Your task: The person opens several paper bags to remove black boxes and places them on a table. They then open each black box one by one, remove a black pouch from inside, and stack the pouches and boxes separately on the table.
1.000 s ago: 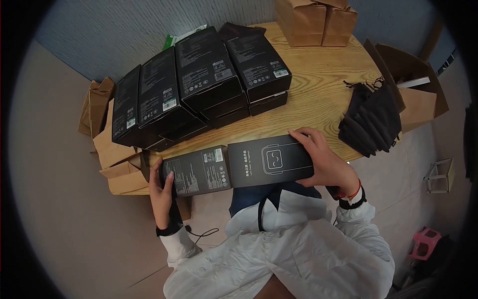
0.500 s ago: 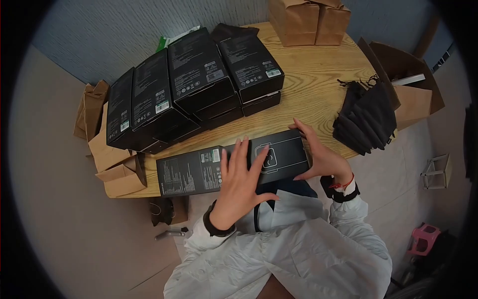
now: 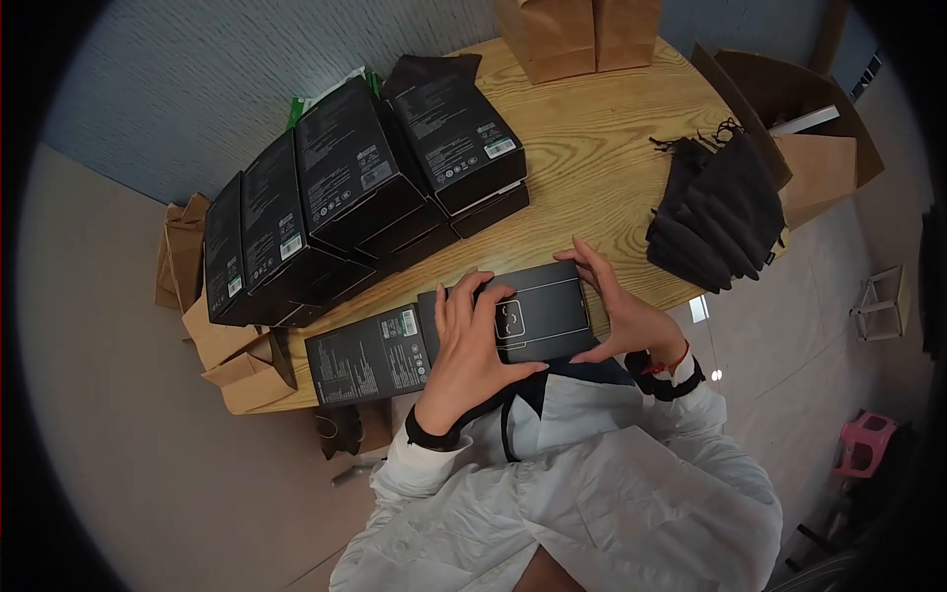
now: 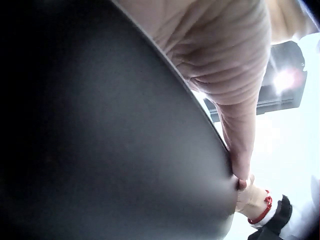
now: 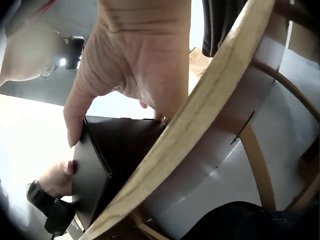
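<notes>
In the head view, a black box (image 3: 557, 296) printed with a white watch outline lies at the table's near edge. My left hand (image 3: 462, 345) reaches across it, fingers bent over the far side and thumb along the near side. At its right end my right hand (image 3: 631, 316) grips it, fingers at the far corner and thumb at the near one. A second black box (image 3: 355, 360), with small print and a barcode label, sits end to end on the left; my left hand hides part of the join. In the right wrist view, the held box's end (image 5: 122, 137) shows under the palm.
Several black boxes (image 3: 345, 168) stand stacked at the back left of the wooden table (image 3: 582, 168). Dark drawstring pouches (image 3: 715, 212) lie at the right edge beside an open carton (image 3: 814, 163). Brown paper bags (image 3: 577, 39) stand at the back, with others (image 3: 242, 365) at the left edge.
My left hand has left the left box's outer end and now holds the watch-printed box. The right hand stays at that box's right end. The head view has shifted slightly.
</notes>
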Tool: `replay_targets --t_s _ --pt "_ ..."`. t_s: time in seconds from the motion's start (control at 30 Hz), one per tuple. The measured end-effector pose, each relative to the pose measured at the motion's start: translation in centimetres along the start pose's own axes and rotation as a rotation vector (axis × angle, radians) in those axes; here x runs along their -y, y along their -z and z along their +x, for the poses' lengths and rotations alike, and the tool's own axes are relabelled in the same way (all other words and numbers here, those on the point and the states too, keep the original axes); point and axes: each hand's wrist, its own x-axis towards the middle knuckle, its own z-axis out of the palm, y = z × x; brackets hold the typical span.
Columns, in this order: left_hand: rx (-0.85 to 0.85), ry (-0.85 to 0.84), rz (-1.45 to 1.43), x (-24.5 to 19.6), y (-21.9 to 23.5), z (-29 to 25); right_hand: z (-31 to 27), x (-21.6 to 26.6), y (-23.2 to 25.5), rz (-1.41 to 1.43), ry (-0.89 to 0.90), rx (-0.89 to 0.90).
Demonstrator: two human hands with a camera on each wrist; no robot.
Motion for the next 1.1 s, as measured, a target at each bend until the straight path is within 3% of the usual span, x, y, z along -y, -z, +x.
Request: replay_targets --t_s 0.23,0.3,0.33,0.4,0.5,0.8,1.03,1.1 --pt "-0.017 -0.038 -0.041 -0.7 0.0 0.1 0.4 1.5 0.8 -0.060 0.039 -0.013" --pt "0.011 -0.067 0.018 -0.8 -0.2 0.2 0.6 2.5 0.8 0.205 -0.097 -0.091" --pt "0.015 -0.067 0.018 -0.7 -0.3 0.1 0.7 3.1 0.9 0.207 -0.098 -0.093" --pt "-0.018 -0.069 0.012 -0.4 -0.4 0.3 0.9 4.0 1.3 -0.215 -0.014 0.037" --pt "-0.029 -0.061 0.007 -0.4 -0.5 0.2 0.6 4.4 1.0 -0.448 -0.074 0.088" --pt "-0.053 -0.070 0.009 -0.1 -0.6 0.2 0.7 4.9 1.1 -0.555 -0.056 0.041" --pt "-0.047 -0.084 0.046 -0.7 -0.2 0.3 0.9 5.3 0.8 -0.283 -0.083 0.019" --pt "-0.062 -0.081 0.055 -0.9 -0.2 0.4 0.9 5.1 0.8 -0.148 -0.029 -0.079"
